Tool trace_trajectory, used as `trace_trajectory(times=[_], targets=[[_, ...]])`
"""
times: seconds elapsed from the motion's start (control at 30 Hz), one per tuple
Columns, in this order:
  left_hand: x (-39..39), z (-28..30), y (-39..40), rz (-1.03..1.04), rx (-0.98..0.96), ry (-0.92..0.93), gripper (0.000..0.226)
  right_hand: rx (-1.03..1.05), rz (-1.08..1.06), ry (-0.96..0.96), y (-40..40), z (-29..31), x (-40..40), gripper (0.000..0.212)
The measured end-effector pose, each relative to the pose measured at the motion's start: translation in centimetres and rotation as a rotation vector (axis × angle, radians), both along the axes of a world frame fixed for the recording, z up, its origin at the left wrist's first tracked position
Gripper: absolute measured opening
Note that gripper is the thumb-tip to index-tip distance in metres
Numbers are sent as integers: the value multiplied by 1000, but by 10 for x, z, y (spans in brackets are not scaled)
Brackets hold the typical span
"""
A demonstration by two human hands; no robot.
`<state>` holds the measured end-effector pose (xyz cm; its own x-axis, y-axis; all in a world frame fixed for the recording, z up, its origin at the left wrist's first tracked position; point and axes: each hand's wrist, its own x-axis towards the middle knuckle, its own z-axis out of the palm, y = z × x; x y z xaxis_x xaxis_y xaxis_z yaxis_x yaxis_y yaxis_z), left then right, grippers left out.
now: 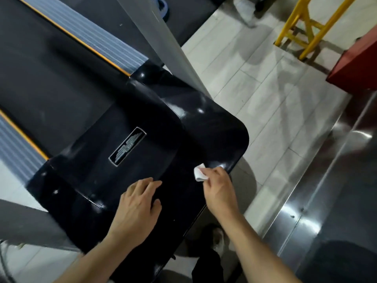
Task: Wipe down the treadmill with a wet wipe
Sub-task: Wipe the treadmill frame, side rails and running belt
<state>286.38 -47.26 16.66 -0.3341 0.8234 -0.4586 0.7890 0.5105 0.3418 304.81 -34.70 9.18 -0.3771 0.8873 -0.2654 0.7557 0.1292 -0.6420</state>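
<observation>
The treadmill's glossy black motor cover (155, 123) fills the middle of the head view, with a silver winged badge (128, 146) on it. The dark running belt (47, 82) runs off to the upper left between grey ribbed side rails. My right hand (219, 190) pinches a small folded white wet wipe (200, 173) and holds it against the cover near its right front edge. My left hand (138, 203) rests flat on the cover, fingers straight, just left of the right hand.
A grey upright post (163, 37) rises from the cover's right side. Light floor tiles (255, 88) lie to the right, with a yellow metal frame (306, 25), a red box (355, 64) and a shiny steel panel (326, 190). Someone's feet (244, 9) stand at the top.
</observation>
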Motion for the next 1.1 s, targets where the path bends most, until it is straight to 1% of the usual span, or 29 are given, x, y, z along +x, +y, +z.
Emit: trace_trajectory(times=[0.13,0.27,0.4,0.57,0.67,0.8,0.93,1.1], targets=[[37,40,34,-12,19,46,50,7,33,16,38,42,32,36],[69,97,79,-35,126,64,46,100,-55,104,75,97,53,34],[85,159,116,-45,253,93,44,106,-121,149,104,157,65,34],[82,223,152,-52,389,124,39,146,-182,194,139,230,64,37],[77,253,174,-104,446,162,39,179,-188,207,159,272,59,37],[70,295,203,-104,523,168,43,217,-186,210,185,322,51,37],[58,328,230,-109,577,200,40,251,-170,254,211,359,44,35],[53,348,275,-83,584,270,40,264,-82,265,261,391,43,33]])
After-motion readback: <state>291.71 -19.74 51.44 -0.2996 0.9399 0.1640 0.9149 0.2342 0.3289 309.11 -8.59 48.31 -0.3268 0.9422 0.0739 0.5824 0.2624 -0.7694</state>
